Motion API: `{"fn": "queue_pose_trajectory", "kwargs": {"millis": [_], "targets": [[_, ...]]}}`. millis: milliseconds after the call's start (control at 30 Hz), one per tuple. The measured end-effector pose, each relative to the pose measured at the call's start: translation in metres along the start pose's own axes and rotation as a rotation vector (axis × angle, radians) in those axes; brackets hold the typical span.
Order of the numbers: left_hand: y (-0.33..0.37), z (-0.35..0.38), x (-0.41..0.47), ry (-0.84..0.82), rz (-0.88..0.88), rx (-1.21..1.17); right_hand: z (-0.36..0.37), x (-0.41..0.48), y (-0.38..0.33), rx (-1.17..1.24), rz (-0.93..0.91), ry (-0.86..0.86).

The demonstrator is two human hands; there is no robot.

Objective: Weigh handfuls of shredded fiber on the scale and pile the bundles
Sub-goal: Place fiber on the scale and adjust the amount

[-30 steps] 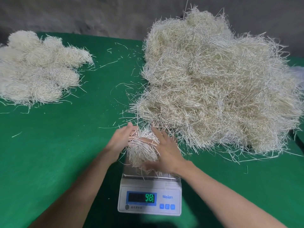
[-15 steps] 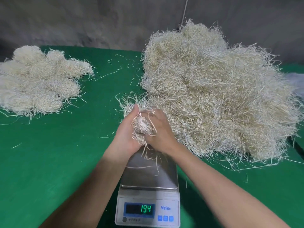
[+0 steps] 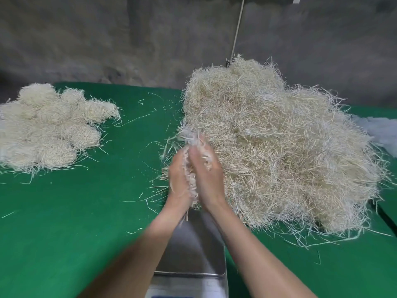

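We see the handful of fiber (image 3: 192, 168) at the centre of the frame, sandwiched between two hands and held up above the far end of the scale (image 3: 193, 246), clear of its steel pan. The left hand (image 3: 178, 177) and the right hand (image 3: 210, 175) face palm to palm, fingers pointing away and cupped round the strands. The picture is blurred here, so we cannot tell how tightly they curl. Loose ends stick out above the fingertips and below the wrists. Just right of the hands, filling the right half, rises the big loose heap (image 3: 283, 151). At upper left, well apart, lies the pile of bundles (image 3: 47, 127). Everything rests on the green cloth (image 3: 75, 216), strewn with stray strands. The scale's display is cut off by the bottom edge.
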State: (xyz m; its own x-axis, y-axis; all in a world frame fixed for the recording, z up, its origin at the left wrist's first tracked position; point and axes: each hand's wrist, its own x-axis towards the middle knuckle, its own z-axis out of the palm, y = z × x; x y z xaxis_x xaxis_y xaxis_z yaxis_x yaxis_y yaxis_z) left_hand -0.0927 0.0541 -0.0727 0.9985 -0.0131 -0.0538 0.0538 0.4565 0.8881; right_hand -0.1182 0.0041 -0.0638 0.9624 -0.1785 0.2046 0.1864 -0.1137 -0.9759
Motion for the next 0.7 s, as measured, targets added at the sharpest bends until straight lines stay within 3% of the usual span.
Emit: {"fn": "queue_pose_trajectory", "kwargs": {"millis": [100, 133, 200, 267, 333, 400, 467, 600, 633, 700], "targets": [[-0.007, -0.002, -0.006, -0.042, -0.045, 0.044, -0.015, 0.018, 0.004, 0.05, 0.208, 0.073], [-0.006, -0.003, -0.007, -0.092, -0.096, -0.052, -0.017, 0.015, 0.009, 0.058, 0.219, 0.099], [0.003, -0.006, -0.007, -0.161, -0.197, -0.217, -0.009, -0.006, 0.017, 0.062, 0.115, 0.111], [0.003, -0.008, 0.0, -0.082, -0.229, -0.113, 0.005, -0.023, 0.02, -0.031, 0.009, 0.032], [-0.003, -0.006, 0.002, 0.071, -0.049, 0.172, 0.004, -0.014, 0.018, 0.013, 0.03, 0.069], [-0.01, -0.003, 0.001, 0.061, 0.114, 0.266, -0.011, 0.008, 0.009, 0.113, 0.138, 0.158], [-0.011, -0.004, 0.002, 0.102, 0.183, 0.248, -0.022, 0.021, 0.005, 0.191, 0.276, 0.184], [-0.008, -0.016, 0.019, 0.403, 0.329, 0.127, -0.012, 0.024, -0.002, 0.327, 0.446, 0.203], [-0.009, -0.019, 0.023, 0.434, 0.295, 0.092, -0.014, 0.028, -0.003, 0.405, 0.511, 0.234], [-0.011, -0.022, 0.027, 0.348, 0.017, -0.042, -0.023, 0.045, -0.004, 0.593, 0.561, 0.223]]}}
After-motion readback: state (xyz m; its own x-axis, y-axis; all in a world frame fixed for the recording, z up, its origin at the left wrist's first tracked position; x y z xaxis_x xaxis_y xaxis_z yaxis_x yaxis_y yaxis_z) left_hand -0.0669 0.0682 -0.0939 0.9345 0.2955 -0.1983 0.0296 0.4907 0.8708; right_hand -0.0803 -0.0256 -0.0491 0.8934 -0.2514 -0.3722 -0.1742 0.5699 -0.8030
